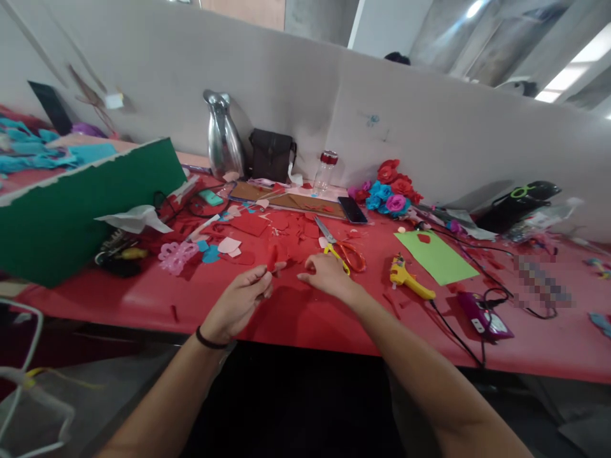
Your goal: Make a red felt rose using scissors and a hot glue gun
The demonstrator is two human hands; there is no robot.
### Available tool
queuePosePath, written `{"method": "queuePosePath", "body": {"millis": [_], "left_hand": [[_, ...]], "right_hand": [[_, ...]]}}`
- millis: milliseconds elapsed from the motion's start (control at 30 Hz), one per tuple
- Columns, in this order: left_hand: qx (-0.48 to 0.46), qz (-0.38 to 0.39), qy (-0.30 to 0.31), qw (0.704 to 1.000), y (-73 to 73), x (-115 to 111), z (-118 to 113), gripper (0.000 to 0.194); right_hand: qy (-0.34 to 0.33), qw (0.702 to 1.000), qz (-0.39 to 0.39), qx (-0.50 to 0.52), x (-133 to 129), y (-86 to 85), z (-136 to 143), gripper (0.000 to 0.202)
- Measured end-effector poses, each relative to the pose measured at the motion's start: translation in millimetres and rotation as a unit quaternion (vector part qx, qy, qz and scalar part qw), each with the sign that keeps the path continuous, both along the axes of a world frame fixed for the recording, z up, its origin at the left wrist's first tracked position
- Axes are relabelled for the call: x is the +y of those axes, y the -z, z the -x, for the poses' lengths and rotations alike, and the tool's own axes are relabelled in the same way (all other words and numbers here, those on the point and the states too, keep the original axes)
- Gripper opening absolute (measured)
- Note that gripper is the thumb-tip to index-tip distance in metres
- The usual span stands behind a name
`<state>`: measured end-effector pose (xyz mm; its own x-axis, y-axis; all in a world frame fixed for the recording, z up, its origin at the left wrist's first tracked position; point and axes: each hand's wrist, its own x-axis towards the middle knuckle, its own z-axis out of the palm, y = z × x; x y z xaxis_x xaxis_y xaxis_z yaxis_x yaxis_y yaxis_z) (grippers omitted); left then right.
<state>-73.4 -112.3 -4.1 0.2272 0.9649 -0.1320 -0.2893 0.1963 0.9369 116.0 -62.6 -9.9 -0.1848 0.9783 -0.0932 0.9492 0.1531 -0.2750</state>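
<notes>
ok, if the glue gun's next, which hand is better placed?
Right, I'd say: the right hand looks empty and is nearer the glue gun. The left hand is farther off and holds a red piece.

- Left hand [241,299]: thumb and fingers pinched; left forearm [174,385] toward 1:30 o'clock.
- Right hand [329,275]: fingers curled, thumb apart; right forearm [410,350] toward 10:30 o'clock.

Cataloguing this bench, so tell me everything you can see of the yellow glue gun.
The glue gun is yellow, apparently plastic, lying on the red tabletop beside the green sheet. Its handle points right; a black cord runs from the handle's end toward the tabletop's near edge. Neither the left hand nor right hand touches it.
</notes>
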Motion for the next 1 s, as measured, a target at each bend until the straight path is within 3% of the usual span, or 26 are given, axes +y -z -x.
{"method": "queuePosePath", "body": {"millis": [167, 333, 400, 500, 567, 633, 833, 1000], "left_hand": [[-0.097, 0.028, 0.001, 0.995, -0.4, -8, -1, 0.021], [-0.218, 0.054, -0.023, 0.974, 8.5, -10, -5, 0.028], [-0.244, 0.069, -0.022, 0.967, 10.5, -11, -7, 0.028], [-0.263, 0.088, -0.026, 0.960, 9.8, -13, -10, 0.024], [-0.259, 0.090, -0.035, 0.961, 8.1, -14, -13, 0.022], [-0.250, 0.086, -0.050, 0.963, 6.5, -14, -17, 0.022], [-0.213, 0.044, -0.079, 0.973, 5.0, -17, -30, 0.021], [-0.219, 0.030, -0.075, 0.972, 4.1, -18, -37, 0.023]], "right_hand": [[-0.001, 0.999, 0.002, 0.047, 4, 4.4, 12, 0.003], [0.046, 0.986, -0.027, 0.155, -3, -6.8, 6, 0.008], [0.087, 0.950, -0.043, 0.296, -10, -10.4, 6, 0.009], [0.134, 0.840, -0.051, 0.524, -24, -15.2, 10, 0.018], [0.148, 0.792, -0.053, 0.590, -33, -19.2, 14, 0.021], [0.163, 0.767, -0.063, 0.618, -41, -23.4, 18, 0.020], [0.185, 0.758, -0.133, 0.611, -55, -31.0, 25, 0.016], [0.188, 0.745, -0.134, 0.626, -61, -32.9, 27, 0.016]]}}
